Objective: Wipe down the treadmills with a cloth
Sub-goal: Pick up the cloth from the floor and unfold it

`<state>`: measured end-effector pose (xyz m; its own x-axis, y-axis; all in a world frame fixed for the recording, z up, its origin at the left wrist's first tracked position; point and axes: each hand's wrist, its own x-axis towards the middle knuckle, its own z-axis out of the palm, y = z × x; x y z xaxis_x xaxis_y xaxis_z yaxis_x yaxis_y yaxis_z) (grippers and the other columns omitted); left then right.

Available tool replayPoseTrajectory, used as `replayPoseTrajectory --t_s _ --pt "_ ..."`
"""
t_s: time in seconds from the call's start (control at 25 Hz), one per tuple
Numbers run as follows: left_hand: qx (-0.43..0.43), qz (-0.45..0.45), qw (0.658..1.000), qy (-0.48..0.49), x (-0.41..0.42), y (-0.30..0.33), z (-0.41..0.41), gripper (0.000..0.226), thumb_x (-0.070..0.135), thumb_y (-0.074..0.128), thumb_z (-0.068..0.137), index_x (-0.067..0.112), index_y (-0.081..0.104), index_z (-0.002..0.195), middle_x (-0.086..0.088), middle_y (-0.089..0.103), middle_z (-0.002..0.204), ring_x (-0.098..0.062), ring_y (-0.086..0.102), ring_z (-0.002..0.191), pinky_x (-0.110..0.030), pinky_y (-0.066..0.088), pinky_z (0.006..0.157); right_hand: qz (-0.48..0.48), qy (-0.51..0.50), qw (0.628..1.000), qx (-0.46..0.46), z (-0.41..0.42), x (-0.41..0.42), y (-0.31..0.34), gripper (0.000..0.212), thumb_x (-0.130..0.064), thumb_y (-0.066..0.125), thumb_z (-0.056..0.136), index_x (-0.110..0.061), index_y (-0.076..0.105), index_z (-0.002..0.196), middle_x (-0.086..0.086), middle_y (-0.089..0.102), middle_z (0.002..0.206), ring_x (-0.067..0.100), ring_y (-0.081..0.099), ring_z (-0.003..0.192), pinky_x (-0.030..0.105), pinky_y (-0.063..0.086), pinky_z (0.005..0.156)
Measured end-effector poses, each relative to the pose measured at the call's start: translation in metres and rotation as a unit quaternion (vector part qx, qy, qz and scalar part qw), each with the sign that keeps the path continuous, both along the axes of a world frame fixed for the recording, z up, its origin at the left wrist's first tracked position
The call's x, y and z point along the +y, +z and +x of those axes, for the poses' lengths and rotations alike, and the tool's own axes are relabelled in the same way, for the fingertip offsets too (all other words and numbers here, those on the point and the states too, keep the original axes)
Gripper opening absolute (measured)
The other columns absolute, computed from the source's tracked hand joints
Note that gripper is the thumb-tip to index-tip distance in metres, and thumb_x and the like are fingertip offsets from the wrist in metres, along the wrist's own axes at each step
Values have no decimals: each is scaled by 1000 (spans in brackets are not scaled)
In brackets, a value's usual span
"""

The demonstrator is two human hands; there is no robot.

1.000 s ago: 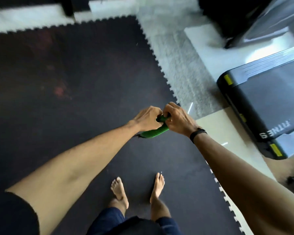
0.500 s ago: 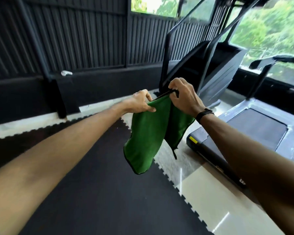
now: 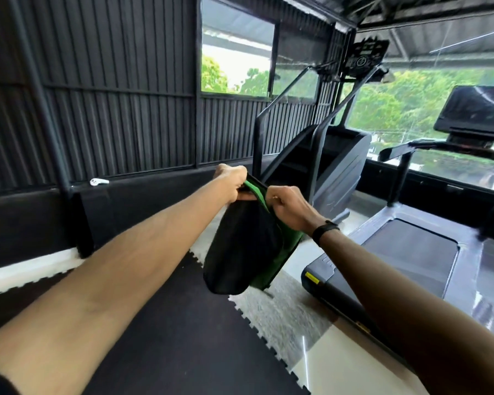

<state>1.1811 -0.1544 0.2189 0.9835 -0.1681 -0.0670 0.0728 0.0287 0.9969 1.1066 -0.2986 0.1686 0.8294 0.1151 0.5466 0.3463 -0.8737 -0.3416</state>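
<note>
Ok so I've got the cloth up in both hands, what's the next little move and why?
Probably step right and lower the cloth to the treadmill. The left hand and right hand both grip its top edge, it hangs in the air touching nothing, and the treadmill's deck sits down to the right, unwiped.

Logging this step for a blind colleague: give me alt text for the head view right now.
Both hands, left hand and right hand, grip the top edge of a green-and-black cloth held up at arm's length. A treadmill stands to the right, a stair climber behind, by dark slatted walls.
</note>
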Motion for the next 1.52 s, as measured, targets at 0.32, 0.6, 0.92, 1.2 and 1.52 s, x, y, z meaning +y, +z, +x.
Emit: replayPoseTrajectory --t_s 0.32,0.6,0.92,1.2,1.52 --pt "-11 -9 998 59 -14 10 -10 16 -10 52 89 1 48 100 -23 57 99 -30 61 61 -40 49 30 -44 -97 991 84 -10 -5 5 18 -27 67 82 -10 62 82 5 60 78 26 58 71 36 48 60" --pt "-63 156 985 50 5 18 -5 24 -3 46 96 -6 49 120 -20 56 80 -40 67 55 -43 53 34 -51 -83 989 109 -18 -30 16 41 -8 61 79 -13 30 52 -1 32 53 20 31 52 37 31 51" --pt "-21 170 985 14 20 18 7 26 4 46 90 -5 54 113 -18 56 74 -38 67 54 -41 55 40 -5 -73 972 222 -15 -36 43 46 4 63 81 -14 34 50 1 35 52 7 47 41 34 61 61" --pt "-8 185 981 -52 35 15 13 18 11 56 83 -3 54 95 -22 63 70 -32 66 48 -33 55 40 33 -107 963 244 -12 -50 43 40 9 61 77 -10 49 45 -5 47 50 9 50 49 25 48 57" --pt "16 84 964 -253 51 -6 23 20 1 54 81 -6 55 100 -37 69 98 -46 71 95 -46 61 83 91 -139 970 179 -22 -68 35 23 11 60 81 -8 71 77 7 62 70 15 59 63 23 52 56"
